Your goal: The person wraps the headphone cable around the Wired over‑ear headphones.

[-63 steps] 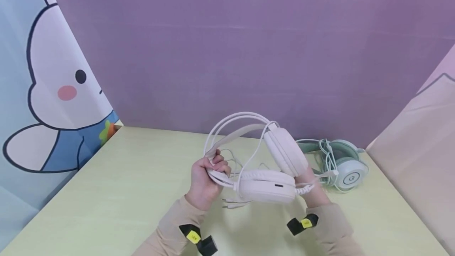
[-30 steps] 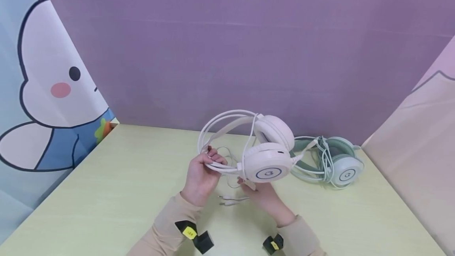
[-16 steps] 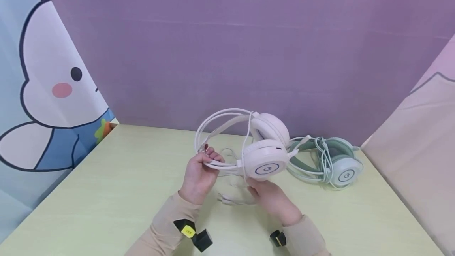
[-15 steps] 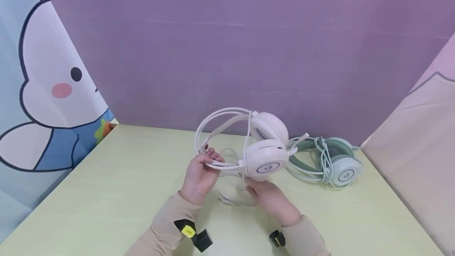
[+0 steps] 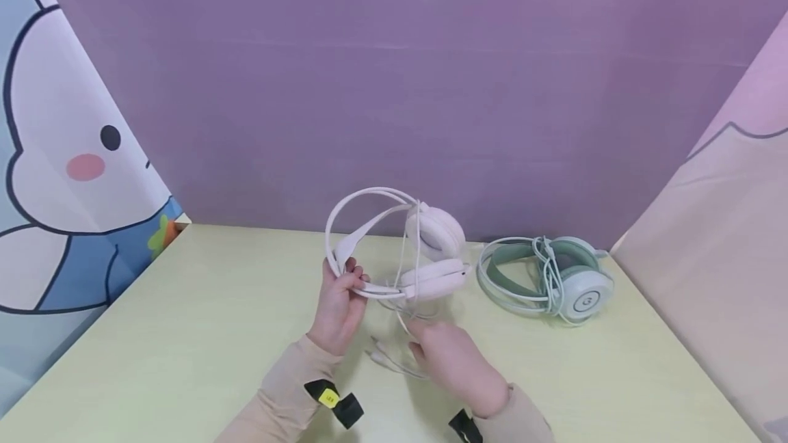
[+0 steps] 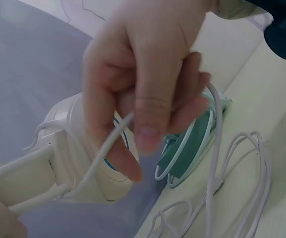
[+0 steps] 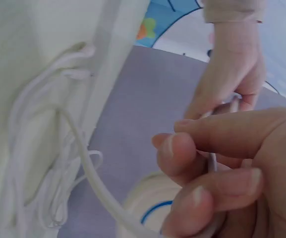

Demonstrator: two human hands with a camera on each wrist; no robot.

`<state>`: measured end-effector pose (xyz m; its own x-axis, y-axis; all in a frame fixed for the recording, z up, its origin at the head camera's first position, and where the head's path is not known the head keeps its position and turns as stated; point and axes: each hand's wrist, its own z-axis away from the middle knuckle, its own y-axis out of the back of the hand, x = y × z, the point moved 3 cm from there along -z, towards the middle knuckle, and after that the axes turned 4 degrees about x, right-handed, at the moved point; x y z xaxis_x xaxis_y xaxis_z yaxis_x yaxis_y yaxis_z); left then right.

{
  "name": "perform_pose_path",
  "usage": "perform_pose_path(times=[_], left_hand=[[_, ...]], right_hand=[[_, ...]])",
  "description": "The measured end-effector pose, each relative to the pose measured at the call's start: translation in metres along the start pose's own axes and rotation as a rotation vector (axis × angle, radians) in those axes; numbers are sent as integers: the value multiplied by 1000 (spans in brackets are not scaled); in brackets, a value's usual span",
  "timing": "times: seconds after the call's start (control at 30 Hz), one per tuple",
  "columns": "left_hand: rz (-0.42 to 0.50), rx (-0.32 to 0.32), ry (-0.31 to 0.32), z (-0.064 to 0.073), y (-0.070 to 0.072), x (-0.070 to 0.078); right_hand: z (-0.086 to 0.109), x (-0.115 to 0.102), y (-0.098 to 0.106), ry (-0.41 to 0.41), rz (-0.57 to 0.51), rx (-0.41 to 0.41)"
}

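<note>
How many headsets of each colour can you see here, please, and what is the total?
White headset with round earcups: 1, held by its band in the left hand
Pale green headset with round earcups: 1, lying on the pale yellow-green tabletop
Total: 2 headsets

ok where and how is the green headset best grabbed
Probably take the green headset by the curved end of its headband, coming from the left: that bare arch lies nearest the right hand, while the cable is wound across the middle and the ear cups fill the right end.
</note>
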<state>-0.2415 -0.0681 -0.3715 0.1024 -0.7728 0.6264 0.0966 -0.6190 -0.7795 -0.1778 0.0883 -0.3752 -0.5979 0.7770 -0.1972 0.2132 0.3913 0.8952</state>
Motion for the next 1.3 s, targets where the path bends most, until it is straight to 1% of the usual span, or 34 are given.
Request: perform_pose_path(times=[0.17,0.27,0.43,0.53,0.6,0.67,0.73,0.8,0.9,0.97,1.03,1.13,1.23,1.3], left_hand=[[-46,-23,-9,0,1,2],[-72,-20,-5,1,2,2],[-102,-20,2,3,7,3],[-111,-33,3,3,8,3],[-106,-36,9,3,8,3],[-96,-36,24,3,9,2],[-87,-42,37,4,9,1],[-74,-44,54,4,9,1],[-56,-51,62,6,8,1],[-40,-48,66,6,9,1],[-29,-48,67,7,9,2],[-20,-47,71,6,12,3],[-21,-43,80,4,16,3],[-28,-31,78,1,20,3]], right_hand=[[0,0,13,6,-4,27],[1,2,21,0,-6,34],[4,11,34,-15,-39,31],[4,17,41,-44,-69,52],[3,22,47,-77,-78,87],[4,25,52,-104,-74,139],[4,28,55,-99,-47,207],[5,30,58,-66,-6,297],[6,32,59,26,56,467],[7,35,59,83,67,567],[8,38,60,137,31,652],[9,46,62,157,-77,750],[11,55,68,125,-153,817],[13,61,71,78,-166,826]])
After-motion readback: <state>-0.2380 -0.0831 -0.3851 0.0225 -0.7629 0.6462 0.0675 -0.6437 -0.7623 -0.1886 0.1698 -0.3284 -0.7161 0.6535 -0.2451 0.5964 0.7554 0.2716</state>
